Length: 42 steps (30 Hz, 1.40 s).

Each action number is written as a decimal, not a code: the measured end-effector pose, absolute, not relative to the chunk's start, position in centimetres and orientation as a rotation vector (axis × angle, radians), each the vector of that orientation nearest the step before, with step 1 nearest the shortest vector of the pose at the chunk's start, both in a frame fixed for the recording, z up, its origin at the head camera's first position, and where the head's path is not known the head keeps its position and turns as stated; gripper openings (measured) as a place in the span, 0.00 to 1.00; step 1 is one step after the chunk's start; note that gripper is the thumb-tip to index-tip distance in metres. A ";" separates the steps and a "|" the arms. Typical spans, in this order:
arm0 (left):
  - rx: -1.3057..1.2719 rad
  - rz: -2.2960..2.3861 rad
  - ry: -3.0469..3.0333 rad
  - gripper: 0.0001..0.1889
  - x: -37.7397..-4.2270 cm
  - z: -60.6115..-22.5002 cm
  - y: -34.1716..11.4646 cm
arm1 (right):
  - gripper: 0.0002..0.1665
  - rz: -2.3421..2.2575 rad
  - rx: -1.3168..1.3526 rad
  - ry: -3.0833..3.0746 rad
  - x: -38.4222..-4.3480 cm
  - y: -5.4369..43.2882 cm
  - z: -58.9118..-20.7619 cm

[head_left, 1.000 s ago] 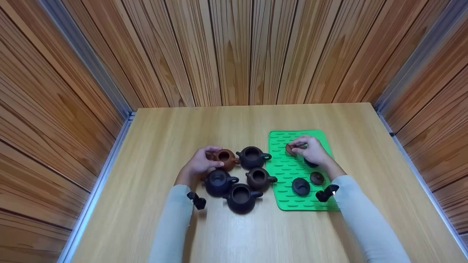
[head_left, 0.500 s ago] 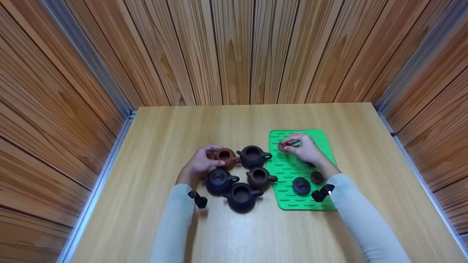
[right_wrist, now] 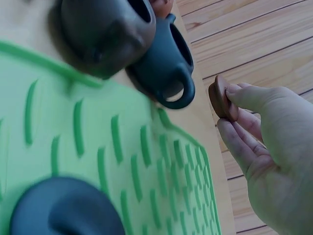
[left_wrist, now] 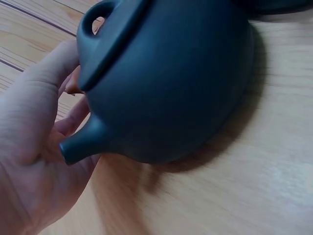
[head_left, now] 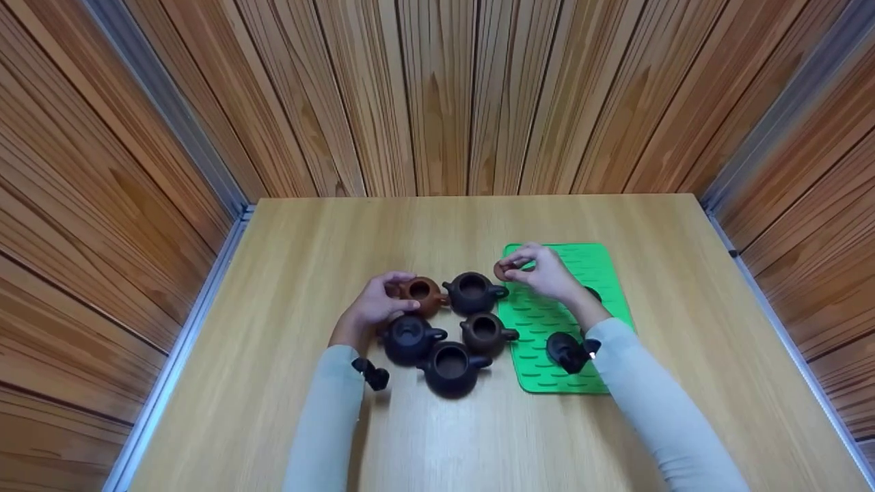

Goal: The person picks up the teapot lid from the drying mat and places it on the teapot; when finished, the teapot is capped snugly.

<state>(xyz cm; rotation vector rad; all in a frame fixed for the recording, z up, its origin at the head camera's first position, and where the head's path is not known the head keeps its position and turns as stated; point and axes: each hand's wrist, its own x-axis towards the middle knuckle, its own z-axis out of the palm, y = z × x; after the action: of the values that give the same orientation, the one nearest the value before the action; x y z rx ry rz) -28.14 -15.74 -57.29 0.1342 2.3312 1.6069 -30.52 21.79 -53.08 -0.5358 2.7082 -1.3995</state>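
Note:
My left hand (head_left: 372, 301) grips a small reddish-brown teapot (head_left: 425, 306) by its side, thumb toward me; its top is uncovered. In the left wrist view a dark teapot (left_wrist: 171, 88) hides most of it. Pinched between the thumb and fingers of my right hand (head_left: 547, 275) is a matching reddish-brown lid (right_wrist: 222, 100), held up over the mat's far left edge. Just left of that lid stands an uncovered black teapot (head_left: 472, 295). Toward me are an uncovered brown teapot (head_left: 486, 336), another uncovered black teapot (head_left: 451, 372), and a black one with its lid on (head_left: 408, 342).
A green ridged mat (head_left: 536, 372) lies on the wooden table (head_left: 342, 232), right of the teapots. On it rest a dark lid (head_left: 558, 346), partly behind my wrist camera, and another dark lid (head_left: 593, 294) beside my forearm. Wood-panelled walls (head_left: 437, 102) enclose the table.
My right hand has carried the reddish-brown lid leftward across the mat toward the teapots. The left hand and the teapots stay in place. A brown lid on the mat is now covered by the right arm.

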 end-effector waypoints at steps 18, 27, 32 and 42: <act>0.080 1.627 2.263 0.30 -28.1 -57.1 -15.5 | 0.12 -1.436 -0.653 2.623 -30.5 15.9 -52.2; 0.104 1.627 2.284 0.31 -28.2 -57.1 -15.6 | 0.12 -1.468 -0.739 2.572 -30.6 13.2 -52.3; 0.127 1.633 2.299 0.31 -28.3 -57.4 -15.6 | 0.12 -1.473 -0.737 2.563 -30.6 12.0 -52.3; 0.096 1.658 2.275 0.31 -28.3 -57.4 -15.5 | 0.12 -1.478 -0.703 2.536 -30.5 10.1 -52.5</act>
<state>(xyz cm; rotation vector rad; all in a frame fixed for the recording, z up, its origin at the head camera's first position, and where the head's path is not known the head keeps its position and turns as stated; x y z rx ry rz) -28.33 -15.48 -57.38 0.0961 2.2745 1.6582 -30.51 10.10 -52.50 -0.7030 2.5360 -1.4781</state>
